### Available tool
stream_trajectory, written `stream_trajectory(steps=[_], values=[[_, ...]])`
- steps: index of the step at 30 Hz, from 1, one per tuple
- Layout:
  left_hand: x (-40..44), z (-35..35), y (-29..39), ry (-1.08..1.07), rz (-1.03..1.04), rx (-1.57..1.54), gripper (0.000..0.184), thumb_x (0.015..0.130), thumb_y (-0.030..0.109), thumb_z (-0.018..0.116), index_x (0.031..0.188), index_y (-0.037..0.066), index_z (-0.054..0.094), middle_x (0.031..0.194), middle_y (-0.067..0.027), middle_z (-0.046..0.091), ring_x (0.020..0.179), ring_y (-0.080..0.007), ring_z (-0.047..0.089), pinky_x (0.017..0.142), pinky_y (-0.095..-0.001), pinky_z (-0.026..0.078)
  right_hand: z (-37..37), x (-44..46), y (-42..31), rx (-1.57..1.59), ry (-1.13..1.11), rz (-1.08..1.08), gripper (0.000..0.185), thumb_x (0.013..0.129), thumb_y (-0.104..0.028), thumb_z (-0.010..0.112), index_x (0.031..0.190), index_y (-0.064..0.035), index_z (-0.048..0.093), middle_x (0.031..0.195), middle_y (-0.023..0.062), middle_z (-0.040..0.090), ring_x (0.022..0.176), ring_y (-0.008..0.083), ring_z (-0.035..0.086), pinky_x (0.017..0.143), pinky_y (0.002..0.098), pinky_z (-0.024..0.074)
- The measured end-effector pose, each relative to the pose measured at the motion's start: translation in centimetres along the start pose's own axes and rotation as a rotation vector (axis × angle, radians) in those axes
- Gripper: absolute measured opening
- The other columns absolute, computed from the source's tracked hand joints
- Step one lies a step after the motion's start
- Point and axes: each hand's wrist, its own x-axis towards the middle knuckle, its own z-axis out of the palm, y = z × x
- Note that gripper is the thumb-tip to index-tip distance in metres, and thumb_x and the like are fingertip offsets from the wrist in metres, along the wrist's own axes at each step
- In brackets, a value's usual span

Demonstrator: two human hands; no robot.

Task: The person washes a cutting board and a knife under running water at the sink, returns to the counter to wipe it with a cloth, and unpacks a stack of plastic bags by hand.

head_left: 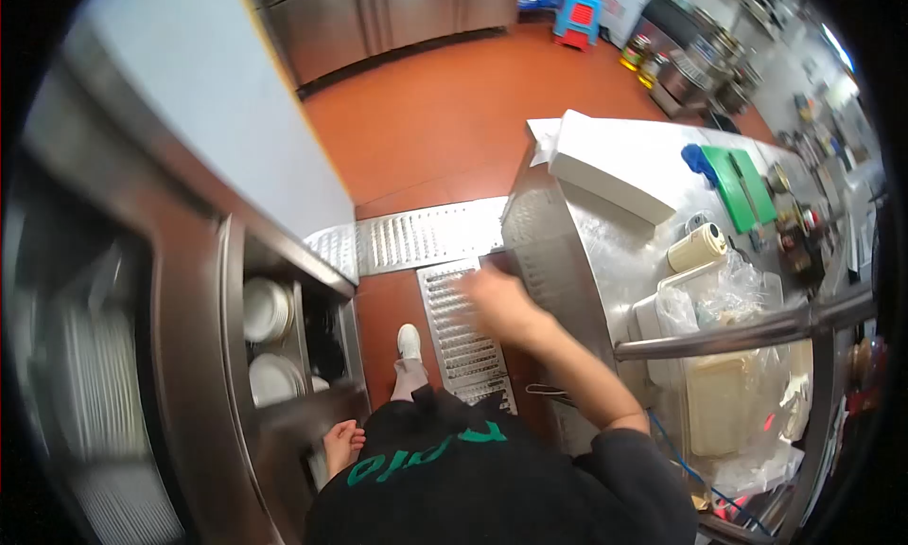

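Note:
My left hand (342, 441) hangs low beside my dark shirt, close to the steel cabinet. Its fingers are loosely curled in, and nothing shows in them. My right hand (501, 304) is stretched forward above the metal floor grate (463, 327). Motion smears its fingers, so whether they hold anything cannot be made out. Stacks of white plates (268, 308) sit in the open steel cabinet (234, 356) to my left, apart from both hands.
On the right, a steel counter (605, 233) carries a long white box (615, 167), a green cutting board (740, 187), a cream bottle (698, 248) and plastic-covered tubs (724, 403). A metal rail (719, 337) crosses the tubs. A blue-and-red stool (577, 17) stands farther off.

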Motion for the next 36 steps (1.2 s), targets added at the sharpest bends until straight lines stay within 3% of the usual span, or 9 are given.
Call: stream_trajectory(steps=[5, 13, 15, 20, 23, 27, 29, 31, 36], values=[[13.0, 8.8, 17.3, -0.233, 0.103, 0.234, 0.023, 0.092, 0.019, 0.059, 0.107, 0.002, 0.062, 0.081, -0.0055, 0.067, 0.064, -0.0096, 0.059, 0.056, -0.0211, 0.046, -9.4, 1.7, 19.4, -0.332, 0.868, 0.617, 0.048, 0.078, -0.026, 0.069, 0.115, 0.0019, 0.056, 0.116, 0.0218, 0.056, 0.112, 0.0365, 0.049, 0.099, 0.0455, 0.0361], [26.6, 41.5, 42.8, -0.961, 0.405, 0.884, 0.055, 0.08, 0.035, 0.072, 0.124, 0.006, 0.057, 0.112, -0.0127, 0.063, 0.106, -0.0204, 0.057, 0.091, -0.0311, 0.044, -15.8, -6.3, 39.8, -0.417, 0.893, 1.466, 0.07, 0.075, -0.046, 0.072, 0.118, 0.0057, 0.054, 0.116, 0.0235, 0.057, 0.113, 0.0361, 0.052, 0.098, 0.0435, 0.0386], [27.2, 49.8, 45.4, -1.077, 0.316, 0.816, 0.067, 0.079, 0.039, 0.073, 0.133, 0.008, 0.048, 0.12, -0.0139, 0.058, 0.109, -0.0213, 0.055, 0.092, -0.034, 0.043, -13.5, -7.8, 44.9, 0.222, 0.721, 1.616, 0.073, 0.075, -0.052, 0.07, 0.115, 0.0069, 0.055, 0.107, 0.0229, 0.063, 0.105, 0.033, 0.059, 0.091, 0.0419, 0.0443], [26.5, 62.1, 49.7, -1.14, -0.156, 0.458, 0.086, 0.085, 0.034, 0.068, 0.149, 0.016, 0.013, 0.137, -0.0144, 0.043, 0.115, -0.0238, 0.05, 0.09, -0.0413, 0.044, -15.7, -1.2, 41.5, 0.264, 0.509, 1.516, 0.059, 0.077, -0.046, 0.07, 0.106, 0.0035, 0.06, 0.101, 0.0199, 0.065, 0.094, 0.0287, 0.064, 0.083, 0.0387, 0.0487], [29.0, 66.2, 53.0, -1.041, -0.024, 0.437, 0.072, 0.087, 0.036, 0.066, 0.143, 0.018, 0.024, 0.131, -0.0079, 0.048, 0.12, -0.0239, 0.047, 0.093, -0.0424, 0.044, -15.2, 6.9, 41.1, 0.137, 0.721, 1.373, 0.07, 0.071, -0.045, 0.075, 0.12, 0.0, 0.055, 0.106, 0.0199, 0.062, 0.099, 0.0323, 0.059, 0.087, 0.0399, 0.0462], [37.7, 68.5, 61.8, -0.908, -0.309, 0.131, 0.066, 0.086, 0.044, 0.063, 0.137, 0.008, 0.04, 0.137, -0.0139, 0.045, 0.123, -0.0324, 0.047, 0.101, -0.0514, 0.04, -25.6, 20.3, 38.5, -0.02, 0.816, 1.032, 0.073, 0.065, -0.036, 0.079, 0.124, 0.0004, 0.054, 0.105, 0.0173, 0.06, 0.094, 0.0323, 0.056, 0.084, 0.0399, 0.0457], [42.3, 71.3, 68.2, -0.996, -0.412, 0.108, 0.076, 0.084, 0.052, 0.061, 0.139, 0.006, 0.037, 0.138, -0.0164, 0.045, 0.124, -0.0324, 0.047, 0.102, -0.0515, 0.04, -30.6, 26.0, 37.9, -0.048, 0.859, 0.943, 0.074, 0.064, -0.034, 0.08, 0.124, 0.0002, 0.054, 0.105, 0.0162, 0.06, 0.094, 0.0314, 0.056, 0.083, 0.0396, 0.0457], [46.7, 76.1, 73.3, -1.228, -0.37, 0.116, 0.081, 0.082, 0.062, 0.055, 0.139, 0.007, 0.037, 0.137, -0.0157, 0.046, 0.124, -0.0318, 0.047, 0.101, -0.0513, 0.041, -34.5, 31.1, 39.3, 0.097, 0.819, 0.546, 0.08, 0.061, -0.035, 0.082, 0.126, 0.0009, 0.052, 0.117, 0.0202, 0.055, 0.101, 0.0323, 0.054, 0.086, 0.0405, 0.045], [53.4, 84.6, 83.1, -1.469, -0.417, 0.066, 0.077, 0.08, 0.058, 0.062, 0.135, 0.007, 0.044, 0.131, -0.0128, 0.052, 0.119, -0.0277, 0.051, 0.097, -0.0467, 0.046, -43.1, 41.8, 47.1, 0.043, 0.905, 0.476, 0.098, 0.059, -0.038, 0.085, 0.136, 0.0024, 0.04, 0.132, 0.026, 0.041, 0.115, 0.0376, 0.047, 0.095, 0.0446, 0.0406]])
